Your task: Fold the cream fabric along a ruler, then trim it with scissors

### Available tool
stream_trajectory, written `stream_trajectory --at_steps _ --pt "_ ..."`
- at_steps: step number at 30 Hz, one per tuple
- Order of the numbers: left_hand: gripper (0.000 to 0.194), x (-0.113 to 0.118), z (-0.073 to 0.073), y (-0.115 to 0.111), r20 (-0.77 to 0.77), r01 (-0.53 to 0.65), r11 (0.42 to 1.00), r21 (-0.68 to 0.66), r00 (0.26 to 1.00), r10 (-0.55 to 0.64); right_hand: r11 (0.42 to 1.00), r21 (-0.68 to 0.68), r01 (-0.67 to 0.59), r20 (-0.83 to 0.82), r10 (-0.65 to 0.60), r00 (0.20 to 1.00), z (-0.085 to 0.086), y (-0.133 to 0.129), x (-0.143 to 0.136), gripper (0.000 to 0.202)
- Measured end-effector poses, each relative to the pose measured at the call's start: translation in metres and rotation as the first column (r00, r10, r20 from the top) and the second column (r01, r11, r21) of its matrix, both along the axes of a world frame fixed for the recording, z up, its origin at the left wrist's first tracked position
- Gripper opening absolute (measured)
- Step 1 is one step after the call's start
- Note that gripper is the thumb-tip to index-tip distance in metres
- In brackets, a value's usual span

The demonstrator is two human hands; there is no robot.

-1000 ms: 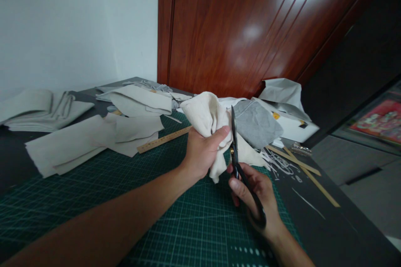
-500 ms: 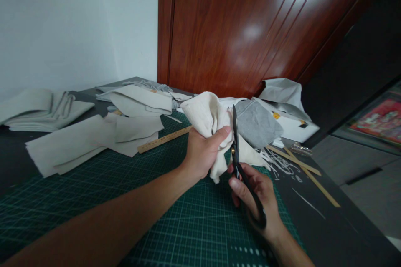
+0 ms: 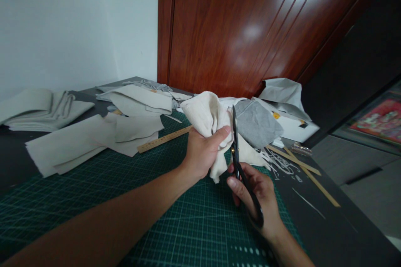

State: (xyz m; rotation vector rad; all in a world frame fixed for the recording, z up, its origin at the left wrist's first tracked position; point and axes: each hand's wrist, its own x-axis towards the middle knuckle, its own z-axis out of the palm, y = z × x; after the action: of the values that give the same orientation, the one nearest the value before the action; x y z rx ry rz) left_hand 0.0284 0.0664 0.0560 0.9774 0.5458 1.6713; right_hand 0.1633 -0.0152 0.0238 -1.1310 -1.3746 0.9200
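A bunched piece of cream fabric (image 3: 202,110) is gripped in my left hand (image 3: 202,150), thumb on top, above the cutting mat. One tail of it hangs below the fist. My right hand (image 3: 258,194) holds black-handled scissors (image 3: 235,150) with the blades pointing up and away, right beside the fabric's edge near my left thumb. The blades look nearly closed; whether cloth lies between them I cannot tell. Behind the scissors, a flat cream piece of cloth (image 3: 249,154) rests on the mat.
Beneath my arms spreads a green gridded cutting mat (image 3: 194,225). A wooden ruler (image 3: 164,139) lies left of my hand. Cream fabric pieces (image 3: 72,139) and a folded stack (image 3: 31,110) sit left. Grey cloth (image 3: 258,123), thread scraps (image 3: 282,164) and wooden strips (image 3: 313,177) lie right.
The scissors' handles have shifted slightly left and up as my right hand's grip moved a little. My left hand and the fabric have stayed in place.
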Motion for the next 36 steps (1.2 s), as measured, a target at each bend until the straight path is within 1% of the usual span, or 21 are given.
stream_trajectory --at_steps 4,11,16,19,22,27,32,36 --pt "0.032 -0.0008 -0.0001 0.0012 0.010 0.009 1.000 -0.003 1.000 -0.009 1.000 -0.008 -0.002 -0.007 0.002 1.000 0.0002 0.0008 0.0013 0.040" --pt "0.036 0.0000 0.0009 0.0024 0.031 0.061 0.997 -0.053 0.998 -0.060 0.999 -0.001 -0.032 -0.027 0.032 0.999 -0.0021 0.0043 0.0020 0.042" --pt "0.033 -0.0001 0.0006 0.0015 0.012 0.060 0.996 -0.060 0.998 -0.059 0.999 -0.020 -0.036 -0.057 0.035 0.998 -0.0023 0.0045 0.0015 0.044" --pt "0.036 -0.0001 0.0001 0.0012 0.014 0.061 0.996 -0.069 0.998 -0.060 0.998 -0.045 -0.035 -0.064 0.032 0.997 -0.0016 0.0048 0.0013 0.045" --pt "0.039 -0.0001 -0.0004 0.0013 0.019 0.065 0.995 -0.080 0.998 -0.064 0.998 -0.062 -0.030 -0.056 0.027 0.998 -0.0010 0.0054 0.0014 0.044" --pt "0.037 -0.0004 -0.0007 0.0011 0.021 0.060 0.995 -0.085 0.998 -0.058 0.997 -0.058 -0.042 -0.036 0.040 0.999 -0.0020 0.0057 0.0017 0.039" --pt "0.033 -0.0004 0.0028 -0.0015 0.064 0.063 0.995 -0.081 0.996 -0.058 0.999 -0.023 -0.035 -0.117 0.032 0.993 -0.0071 0.0049 0.0029 0.039" --pt "0.037 -0.0013 0.0081 -0.0045 0.121 0.116 0.986 -0.123 0.987 -0.101 0.998 -0.006 -0.064 -0.159 0.062 0.985 -0.0092 0.0048 0.0038 0.040"
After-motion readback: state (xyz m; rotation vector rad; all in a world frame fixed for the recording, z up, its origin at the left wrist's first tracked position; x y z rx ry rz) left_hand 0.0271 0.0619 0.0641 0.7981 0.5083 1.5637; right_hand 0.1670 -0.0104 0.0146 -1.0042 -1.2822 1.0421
